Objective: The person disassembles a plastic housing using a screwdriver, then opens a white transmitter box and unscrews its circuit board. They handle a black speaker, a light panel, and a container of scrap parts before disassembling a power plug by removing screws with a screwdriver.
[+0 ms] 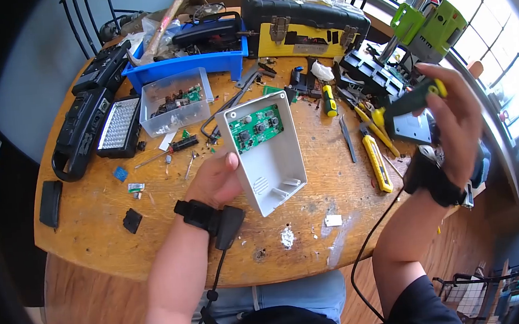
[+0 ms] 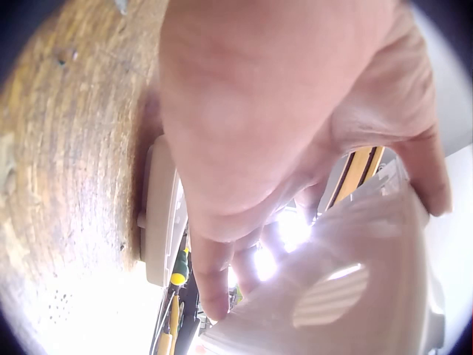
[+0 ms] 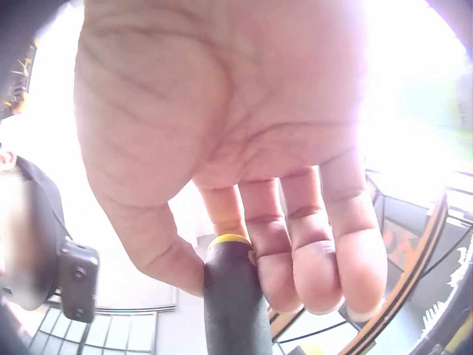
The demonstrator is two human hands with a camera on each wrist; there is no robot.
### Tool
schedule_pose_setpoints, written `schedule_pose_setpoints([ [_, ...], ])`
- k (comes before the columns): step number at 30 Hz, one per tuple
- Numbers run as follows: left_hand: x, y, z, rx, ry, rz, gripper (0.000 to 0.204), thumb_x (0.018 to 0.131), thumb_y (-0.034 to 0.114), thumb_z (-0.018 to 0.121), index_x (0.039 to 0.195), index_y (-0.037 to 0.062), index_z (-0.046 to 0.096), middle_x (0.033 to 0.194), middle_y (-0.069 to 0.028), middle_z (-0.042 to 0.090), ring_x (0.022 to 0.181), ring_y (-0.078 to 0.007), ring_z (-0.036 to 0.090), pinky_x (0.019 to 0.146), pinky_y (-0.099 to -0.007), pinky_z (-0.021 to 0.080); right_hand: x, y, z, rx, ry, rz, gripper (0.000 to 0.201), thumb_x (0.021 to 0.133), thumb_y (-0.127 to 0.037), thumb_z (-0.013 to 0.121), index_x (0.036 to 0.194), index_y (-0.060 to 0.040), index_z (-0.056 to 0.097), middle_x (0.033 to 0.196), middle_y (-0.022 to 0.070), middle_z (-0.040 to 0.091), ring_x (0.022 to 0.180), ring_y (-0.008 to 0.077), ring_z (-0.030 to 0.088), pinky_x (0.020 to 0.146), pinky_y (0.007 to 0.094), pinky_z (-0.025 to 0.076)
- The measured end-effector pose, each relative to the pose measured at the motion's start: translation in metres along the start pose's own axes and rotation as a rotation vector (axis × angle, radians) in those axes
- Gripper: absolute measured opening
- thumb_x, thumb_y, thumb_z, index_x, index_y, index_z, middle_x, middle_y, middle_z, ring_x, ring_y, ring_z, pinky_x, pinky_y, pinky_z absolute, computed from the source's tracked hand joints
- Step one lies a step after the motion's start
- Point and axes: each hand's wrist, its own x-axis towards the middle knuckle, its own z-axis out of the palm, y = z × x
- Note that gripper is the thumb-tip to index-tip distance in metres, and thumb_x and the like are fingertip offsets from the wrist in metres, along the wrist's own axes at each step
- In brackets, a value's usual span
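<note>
Left hand (image 1: 215, 179) grips white casing (image 1: 274, 161) mid-frame, above table (image 1: 230, 258): thumb at left rim, fingers spread behind. Loose hold could let it tip, knocking circuit board (image 1: 258, 128). Open side faces camera; long axis near upright, top leaning slightly left. Right hand (image 1: 458, 119), right of frame, pinches screwdriver (image 1: 410, 102); thin pinch could drop it.

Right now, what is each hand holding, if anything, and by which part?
The left hand holds the white case by one long side; the right hand pinches the dark tool by its handle, near a yellow end.
</note>
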Motion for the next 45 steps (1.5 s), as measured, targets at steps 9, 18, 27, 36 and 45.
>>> schedule_pose_setpoints([
  [9, -0.004, -0.004, -0.005, 0.121, 0.018, -0.016, 0.093, 0.059, 0.031, 0.084, 0.133, 0.0004, 0.037, 0.13, -0.0124, 0.048, 0.121, -0.0277, 0.046, 0.102, -0.0422, 0.037, -0.016, -0.021, -0.007, -0.156, -0.087, -0.149, 0.039, 0.079, -0.018, 0.062, 0.109, 0.0067, 0.055, 0.105, 0.0174, 0.055, 0.084, 0.0241, 0.061, 0.066, 0.0307, 0.054],
  [18, 0.002, -0.003, -0.001, 0.139, 0.035, -0.046, 0.116, 0.047, 0.042, 0.088, 0.141, 0.0072, 0.028, 0.135, -0.0211, 0.041, 0.122, -0.0462, 0.04, 0.102, -0.0602, 0.031, -0.006, -0.003, 0.008, -0.086, -0.079, -0.185, 0.036, 0.08, -0.013, 0.061, 0.11, 0.0075, 0.054, 0.11, 0.0211, 0.054, 0.088, 0.0291, 0.061, 0.07, 0.0358, 0.055],
  [27, 0.002, -0.003, 0.002, 0.168, -0.03, -0.01, 0.114, 0.052, 0.049, 0.084, 0.142, 0.0088, 0.026, 0.138, -0.0215, 0.038, 0.122, -0.0471, 0.039, 0.1, -0.0617, 0.032, -0.005, -0.014, 0.019, -0.02, -0.065, -0.226, 0.037, 0.079, -0.01, 0.065, 0.11, 0.0071, 0.053, 0.098, 0.0166, 0.059, 0.08, 0.0228, 0.063, 0.07, 0.0293, 0.054],
  [36, 0.004, 0.0, 0.006, 0.125, -0.062, -0.044, 0.114, 0.052, 0.05, 0.084, 0.142, 0.0095, 0.026, 0.138, -0.0224, 0.037, 0.123, -0.046, 0.04, 0.1, -0.0629, 0.031, -0.008, -0.012, 0.013, -0.064, -0.064, -0.207, 0.037, 0.082, -0.013, 0.062, 0.11, 0.0099, 0.053, 0.105, 0.0209, 0.057, 0.086, 0.0284, 0.062, 0.069, 0.037, 0.057],
  [45, 0.004, 0.001, 0.008, 0.11, -0.055, -0.058, 0.116, 0.05, 0.05, 0.084, 0.142, 0.0097, 0.026, 0.137, -0.0214, 0.039, 0.122, -0.046, 0.041, 0.099, -0.0628, 0.032, -0.009, -0.017, 0.016, -0.071, 0.006, -0.138, 0.042, 0.072, -0.013, 0.07, 0.105, 0.007, 0.056, 0.099, 0.0153, 0.06, 0.084, 0.0186, 0.059, 0.081, 0.0263, 0.043],
])
